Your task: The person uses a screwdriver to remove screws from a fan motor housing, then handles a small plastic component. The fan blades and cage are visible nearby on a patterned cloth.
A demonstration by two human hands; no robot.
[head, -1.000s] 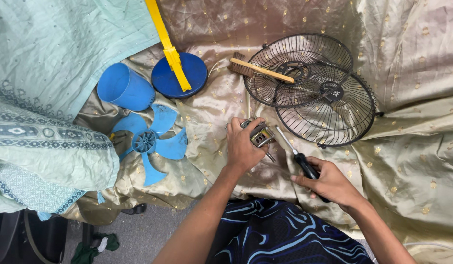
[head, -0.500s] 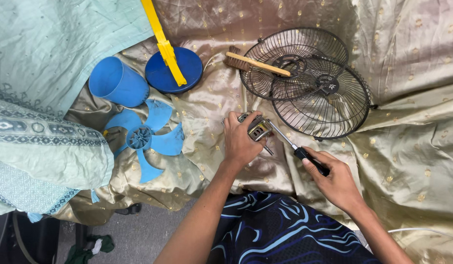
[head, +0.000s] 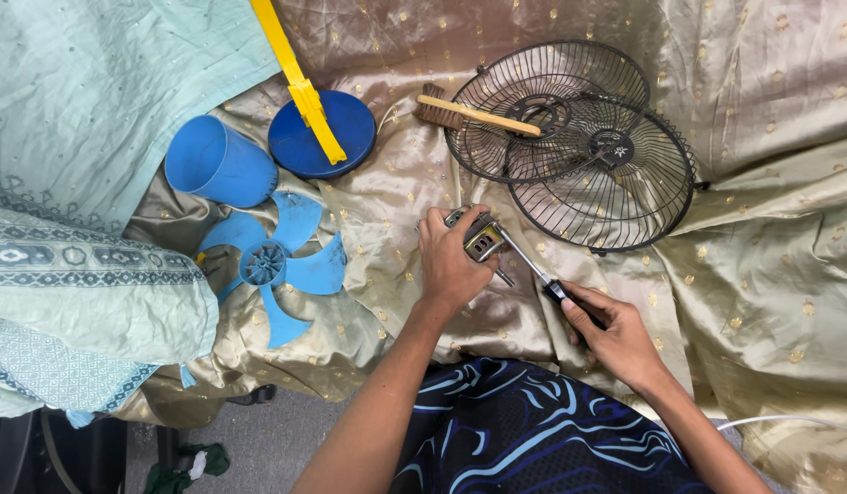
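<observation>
The left hand (head: pixel 449 261) is curled tight around a small metal motor (head: pixel 479 237), fingers wrapped over its top so only the silvery end pokes out toward three o'clock. The right hand (head: pixel 614 335) is closed in a fist on the dark handle of a screwdriver (head: pixel 544 280) — its thin shaft runs up toward ten o'clock and the tip meets the motor's exposed end. Both hands sit near the middle of the scene, above the person's lap, resting on a golden satin cloth (head: pixel 771 274) that covers everything underneath. At two o'clock from the motor lie two black wire fan guards (head: pixel 616 174), overlapping, with a wooden-handled brush (head: pixel 469 114) laid across the farther one. At nine o'clock from the left hand sits a blue fan blade (head: pixel 277 265), well apart from it. Beyond that, toward eleven o'clock, a blue cup-shaped housing (head: pixel 218 165) lies on its side — just beside a blue round base (head: pixel 350 137) with a yellow stem (head: pixel 295 82) crossing it.
</observation>
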